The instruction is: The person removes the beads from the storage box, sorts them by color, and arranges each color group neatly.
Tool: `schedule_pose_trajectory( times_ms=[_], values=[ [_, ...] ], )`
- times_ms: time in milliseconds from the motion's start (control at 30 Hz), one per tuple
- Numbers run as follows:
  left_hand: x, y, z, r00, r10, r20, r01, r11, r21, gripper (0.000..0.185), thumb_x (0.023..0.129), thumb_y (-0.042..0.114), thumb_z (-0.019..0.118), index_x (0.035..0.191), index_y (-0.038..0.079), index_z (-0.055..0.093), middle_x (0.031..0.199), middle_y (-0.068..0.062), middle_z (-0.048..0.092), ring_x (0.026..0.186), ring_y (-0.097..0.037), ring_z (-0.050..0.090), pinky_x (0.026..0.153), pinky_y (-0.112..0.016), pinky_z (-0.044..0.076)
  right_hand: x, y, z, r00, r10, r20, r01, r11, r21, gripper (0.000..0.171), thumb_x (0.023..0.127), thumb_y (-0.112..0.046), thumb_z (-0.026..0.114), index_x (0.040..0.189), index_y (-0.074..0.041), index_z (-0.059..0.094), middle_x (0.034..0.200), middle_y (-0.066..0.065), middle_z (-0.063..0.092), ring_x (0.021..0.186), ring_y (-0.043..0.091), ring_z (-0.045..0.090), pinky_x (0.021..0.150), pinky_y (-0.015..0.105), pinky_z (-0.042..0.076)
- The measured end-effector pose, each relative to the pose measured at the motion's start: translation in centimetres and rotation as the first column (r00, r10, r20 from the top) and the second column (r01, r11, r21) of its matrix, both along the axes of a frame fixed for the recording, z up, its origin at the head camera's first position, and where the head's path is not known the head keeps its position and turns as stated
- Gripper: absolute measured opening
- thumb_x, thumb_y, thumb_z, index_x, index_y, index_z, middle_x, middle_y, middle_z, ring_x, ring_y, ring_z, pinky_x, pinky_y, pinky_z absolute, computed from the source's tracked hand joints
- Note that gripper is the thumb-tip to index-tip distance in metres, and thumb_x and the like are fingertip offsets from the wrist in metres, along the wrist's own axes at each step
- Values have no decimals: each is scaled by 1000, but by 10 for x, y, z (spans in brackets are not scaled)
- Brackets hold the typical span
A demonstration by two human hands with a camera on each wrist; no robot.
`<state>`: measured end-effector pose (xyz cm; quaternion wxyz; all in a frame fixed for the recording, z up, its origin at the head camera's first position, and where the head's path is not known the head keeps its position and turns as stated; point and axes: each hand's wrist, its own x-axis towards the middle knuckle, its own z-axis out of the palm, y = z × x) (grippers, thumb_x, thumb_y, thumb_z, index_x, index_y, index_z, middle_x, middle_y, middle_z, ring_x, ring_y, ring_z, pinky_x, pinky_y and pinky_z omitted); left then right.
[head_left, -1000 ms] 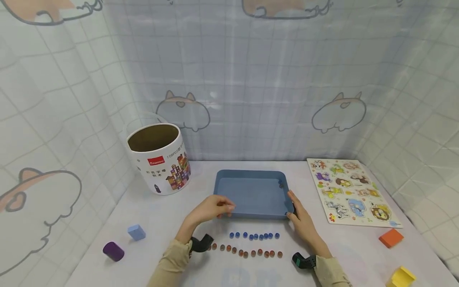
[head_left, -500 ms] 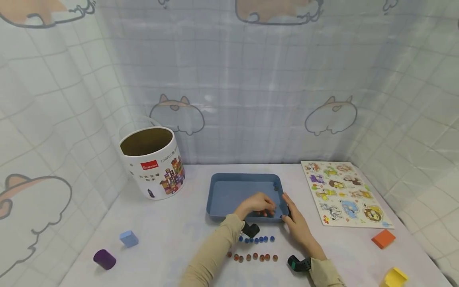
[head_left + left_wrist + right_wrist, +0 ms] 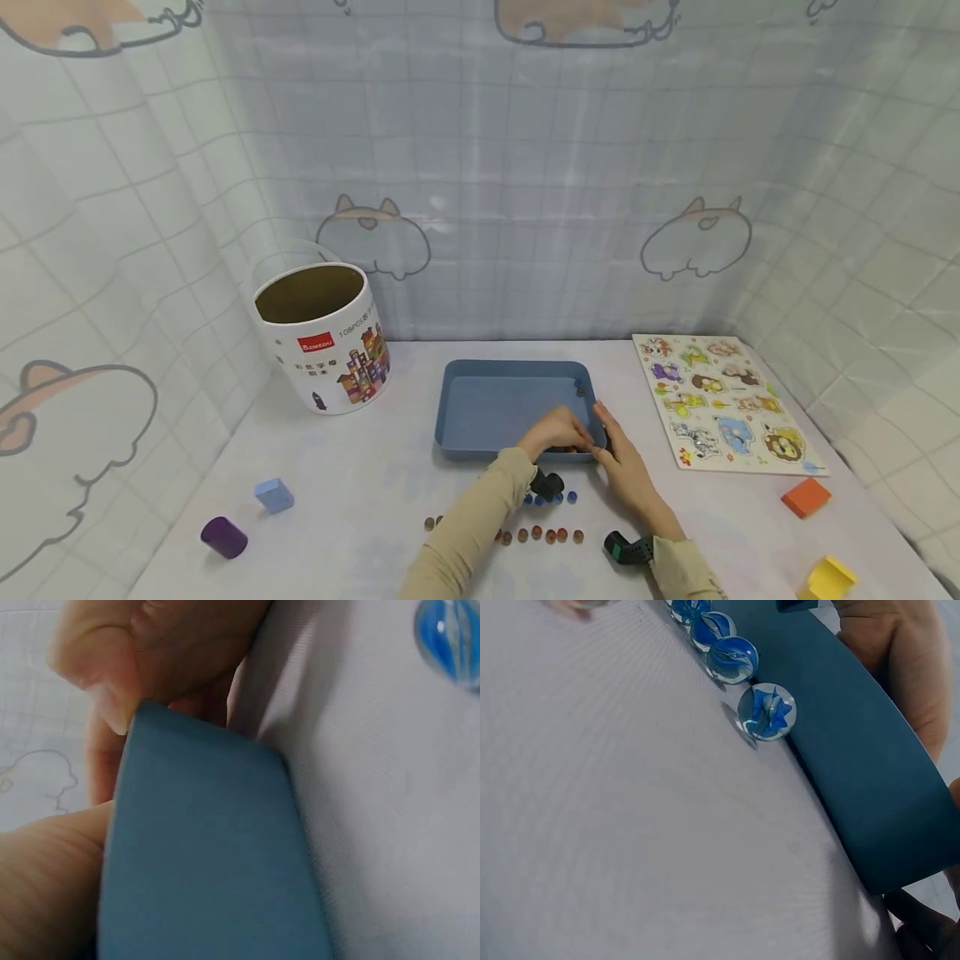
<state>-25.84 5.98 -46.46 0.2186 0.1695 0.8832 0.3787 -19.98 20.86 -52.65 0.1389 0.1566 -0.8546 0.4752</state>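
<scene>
Far off to the left hand's left lie a purple cylinder [image 3: 222,537] and a pale blue block [image 3: 273,495], with a round printed cardboard tub [image 3: 322,337], open-topped, beyond them. The left hand [image 3: 553,432] has its fingers curled over the near right corner of the smooth blue tray [image 3: 495,404], gripping its wall. Just beneath its wrist sit glassy blue marbles [image 3: 555,498], nearly touching the tray's outer wall; nearer the person runs a row of brown marbles [image 3: 540,534]. The right hand [image 3: 626,467] lies against the same corner from outside, fingers fairly straight. To its right lie a flat animal puzzle board [image 3: 722,403], an orange block [image 3: 806,497] and a yellow block [image 3: 827,577].
</scene>
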Motion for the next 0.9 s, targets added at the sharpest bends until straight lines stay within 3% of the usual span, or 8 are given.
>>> schedule_pose_trajectory(
  times_ms=[200,400,567,633,767,900],
  values=[
    [1,-28,8,999,18,34,-20,997,73,12,87,15,73,95,9,79,76,-4,75,47,-8,51,44,-19,34,2,-4,-3,999,5,36,-5,1000,7,69,86,1,51,152,-5,30,158,17,28,136,-16,13,101,-4,11],
    [4,-77,29,995,44,93,-63,976,209,13,90,12,69,99,8,77,84,-6,76,52,-18,51,49,-26,35,2,-2,0,999,-27,27,26,999,27,69,85,1,51,151,-6,31,158,16,29,146,9,22,102,-4,9],
    [17,-117,40,996,8,87,-28,973,231,15,92,11,65,103,6,75,89,-8,76,53,-18,46,51,-28,34,1,-1,5,999,-34,6,34,999,37,68,85,2,51,150,-4,32,157,17,30,146,3,20,103,-4,9],
    [25,-132,42,995,-10,96,-13,972,233,15,93,11,65,103,5,75,90,-11,76,52,-17,44,52,-28,34,1,-1,6,999,-31,10,30,999,38,68,85,2,50,150,-3,32,158,17,29,147,10,21,102,-5,8],
    [41,-161,40,994,-37,106,12,974,228,15,92,12,66,101,3,75,89,-13,75,51,-12,41,51,-25,34,2,-1,6,1000,-21,8,20,999,45,67,86,2,50,150,0,32,157,20,29,143,40,27,102,-5,8],
    [52,-184,31,997,-21,72,7,983,185,14,90,13,68,97,3,75,85,-8,75,51,-7,43,49,-23,37,2,0,5,1000,-23,14,23,999,38,67,86,2,50,150,0,31,157,21,28,141,46,27,102,-5,7]
  ],
)
